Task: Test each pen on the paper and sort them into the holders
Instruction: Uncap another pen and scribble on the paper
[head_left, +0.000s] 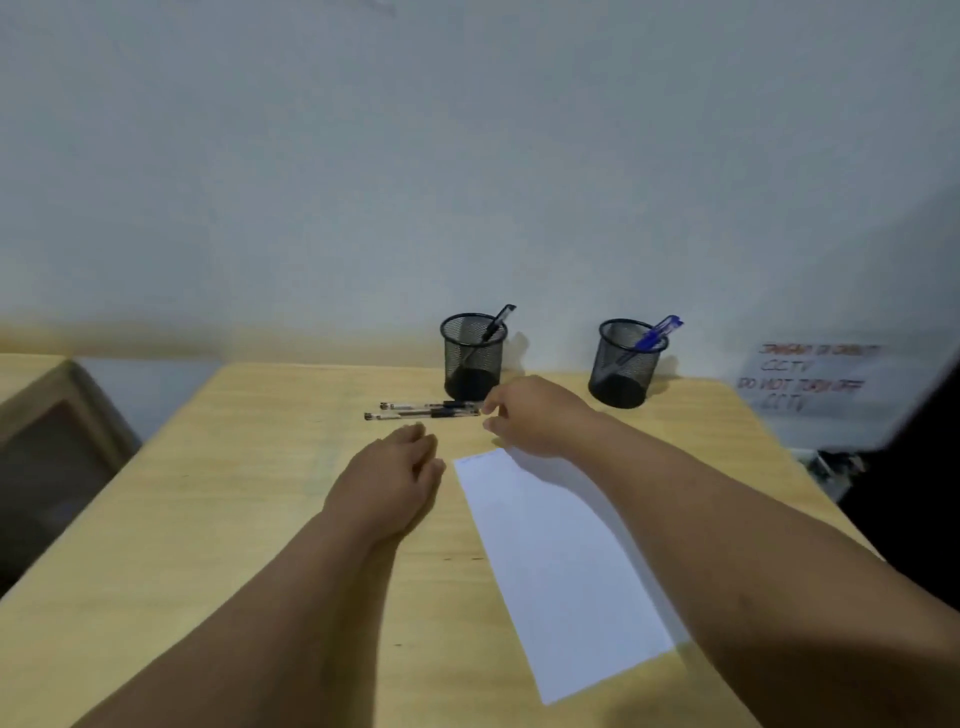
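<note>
Paper, a white rectangular sheet (558, 566), lies nearest on the pale wooden counter (208, 519), under the right forearm. Left hand (387, 480) rests palm down beside its far corner, grip loosely together and empty. Right hand (532, 415) reaches past the sheet, thumb and fingers slightly apart at the ends of two black-capped clear pens (423, 410) lying side by side; contact cannot be told. Behind them stands a black mesh holder (472, 356) with one black pen (496, 323), and to its right a second mesh holder (626, 364) holding blue pens (657, 332).
</note>
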